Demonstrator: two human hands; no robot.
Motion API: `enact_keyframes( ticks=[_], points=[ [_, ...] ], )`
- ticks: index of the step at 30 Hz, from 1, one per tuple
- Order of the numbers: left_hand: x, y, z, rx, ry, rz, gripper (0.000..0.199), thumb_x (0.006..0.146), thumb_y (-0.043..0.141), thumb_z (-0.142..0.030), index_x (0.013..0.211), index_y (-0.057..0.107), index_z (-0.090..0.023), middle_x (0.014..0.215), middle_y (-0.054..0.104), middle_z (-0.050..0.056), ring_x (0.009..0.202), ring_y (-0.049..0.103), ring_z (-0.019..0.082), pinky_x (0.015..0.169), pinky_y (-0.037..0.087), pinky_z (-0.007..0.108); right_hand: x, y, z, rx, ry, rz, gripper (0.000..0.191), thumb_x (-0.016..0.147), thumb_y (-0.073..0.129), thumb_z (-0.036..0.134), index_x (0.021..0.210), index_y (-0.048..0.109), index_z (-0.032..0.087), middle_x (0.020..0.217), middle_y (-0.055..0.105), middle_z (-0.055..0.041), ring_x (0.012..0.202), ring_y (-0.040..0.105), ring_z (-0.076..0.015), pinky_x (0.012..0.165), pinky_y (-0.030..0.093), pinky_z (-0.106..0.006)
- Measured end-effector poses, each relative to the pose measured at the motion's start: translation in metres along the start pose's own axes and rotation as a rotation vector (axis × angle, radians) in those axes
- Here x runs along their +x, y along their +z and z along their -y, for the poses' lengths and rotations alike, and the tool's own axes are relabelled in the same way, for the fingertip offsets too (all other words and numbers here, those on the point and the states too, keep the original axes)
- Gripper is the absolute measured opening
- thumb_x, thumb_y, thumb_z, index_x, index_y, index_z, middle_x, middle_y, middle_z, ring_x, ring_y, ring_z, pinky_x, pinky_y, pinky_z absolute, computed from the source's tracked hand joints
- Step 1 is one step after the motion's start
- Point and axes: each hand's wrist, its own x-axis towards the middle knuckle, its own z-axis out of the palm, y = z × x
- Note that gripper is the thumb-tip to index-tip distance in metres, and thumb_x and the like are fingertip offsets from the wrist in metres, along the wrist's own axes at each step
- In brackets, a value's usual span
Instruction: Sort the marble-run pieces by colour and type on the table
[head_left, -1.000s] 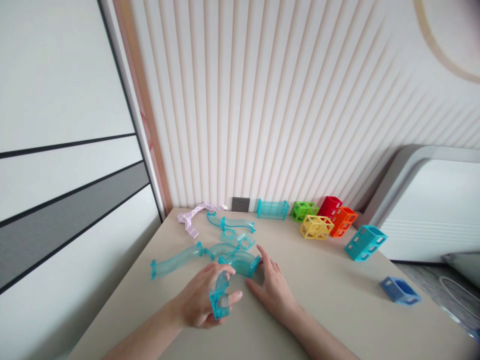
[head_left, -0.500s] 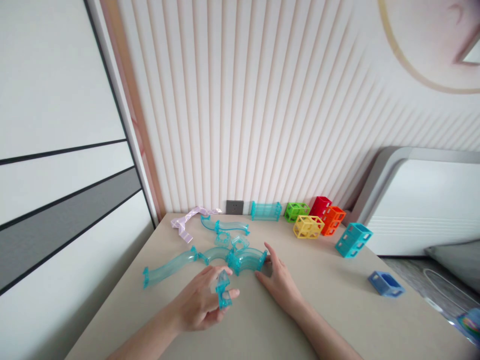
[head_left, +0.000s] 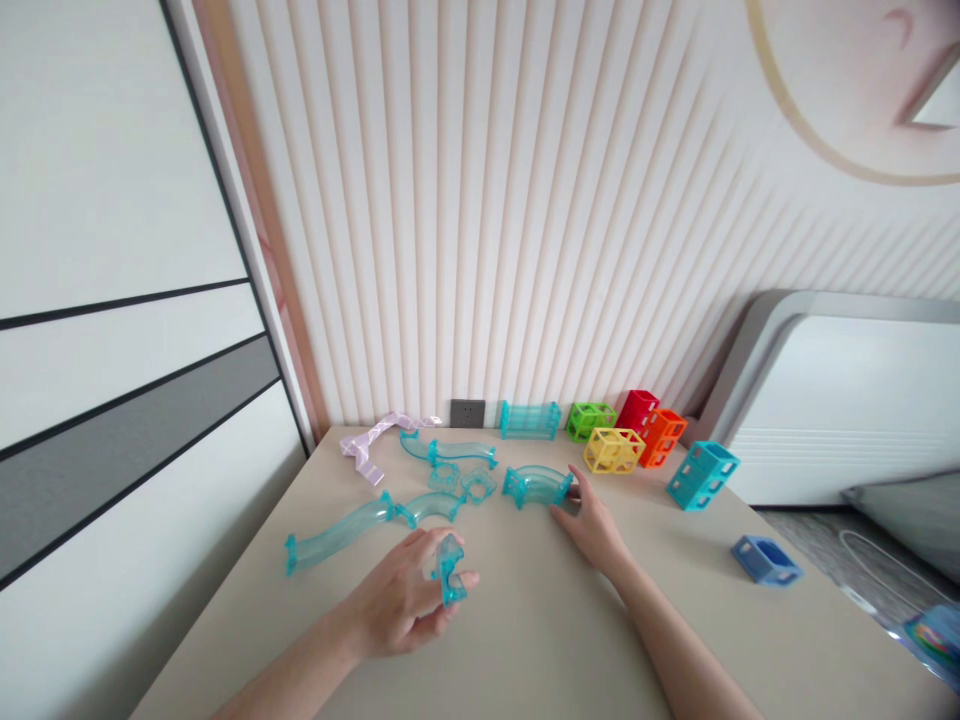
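Note:
My left hand [head_left: 409,595] is closed around a small see-through turquoise connector piece [head_left: 450,572], held above the front of the table. Its exact shape is partly hidden by my fingers. Farther right, my right hand [head_left: 592,520] grips the right end of a curved turquoise track piece [head_left: 538,486], thumb in front and index finger behind. To the left of it lie another curved track piece [head_left: 431,508] and a long wavy track piece [head_left: 337,534], end to end. Two flat turquoise rings, one of them the nearer ring [head_left: 478,486], lie behind these.
At the back are a purple strip [head_left: 367,440], a wavy turquoise track [head_left: 457,455] and a straight turquoise piece [head_left: 529,420]. Toward the right stand green, yellow [head_left: 613,451], red, orange and teal [head_left: 702,475] frame blocks. A blue block [head_left: 766,560] lies near the right table edge.
My right hand has moved the curved track piece back and to the right, apart from the other curved piece. My left hand still holds the connector piece, turned slightly.

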Motion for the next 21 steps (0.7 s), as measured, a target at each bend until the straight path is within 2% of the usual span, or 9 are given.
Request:
enact_keyframes(
  ticks=[6,12,21],
  points=[
    [0.002,0.001,-0.001,0.044,-0.026,0.057,0.045,0.086,0.057,-0.015,0.13,0.052,-0.026,0.127,0.055,0.016,0.109,0.064,0.029,0.087,0.058,0.047,0.018,0.001,-0.012,-0.011,0.026,-0.044,0.073,0.077,0.063,0.038,0.144,0.044,0.017,0.111,0.072,-0.0109,0.098,0.07,-0.027,0.091,0.053,-0.042],
    [-0.001,0.008,0.001,0.028,-0.077,0.096,0.04,0.09,0.057,-0.019,0.129,0.054,-0.026,0.138,0.051,0.016,0.123,0.059,0.031,0.097,0.055,0.047,0.036,0.012,-0.016,-0.063,0.03,-0.054,0.075,0.082,0.059,0.041,0.148,0.037,0.015,0.115,0.07,-0.0122,0.101,0.067,-0.0264,0.093,0.05,-0.041],
    [0.0,0.006,-0.001,0.092,-0.085,0.128,0.036,0.092,0.058,-0.019,0.127,0.059,-0.025,0.15,0.047,0.018,0.128,0.059,0.032,0.098,0.055,0.046,0.067,0.018,-0.012,-0.154,0.028,-0.043,0.074,0.087,0.059,0.038,0.153,0.034,0.015,0.101,0.072,-0.0093,0.097,0.069,-0.0275,0.089,0.049,-0.038]
  ],
)
